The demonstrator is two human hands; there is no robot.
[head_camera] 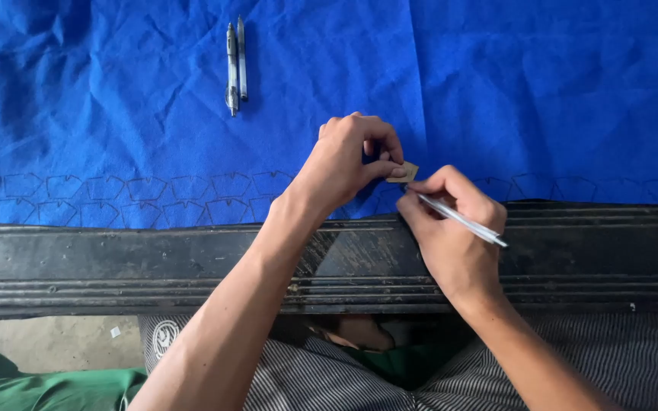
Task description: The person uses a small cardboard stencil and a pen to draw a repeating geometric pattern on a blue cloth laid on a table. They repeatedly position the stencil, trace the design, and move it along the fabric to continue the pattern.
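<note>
Our left hand (348, 156) is in the centre of the frame, a little above the middle. Its fingers are curled in and the thumb and forefinger press down on a small tan template (404, 172), which lies flat on the blue cloth (116, 91). The hand is half closed, knuckles up, and the wrist bends so that the forearm runs down to the lower left of the frame, crossing the dark desk edge (78, 259).

Our right hand (451, 221) sits just to the right of the left one and a bit lower, close to touching it. It is closed in a writing grip around a silver pen (462, 221). The pen tip meets the lower right side of the template, and the barrel slants down to the right, sticking out past the knuckles. The heel of this hand rests over the desk edge, and the forearm goes to the lower right.

Along the lower border of the cloth we see two rows of small outlines (116, 198) drawn in dark ink, from the left side up to our hands, and some fainter ones to the right. In the upper centre of the frame two more pens (236, 65) lie side by side on the cloth, well apart from both hands.
</note>
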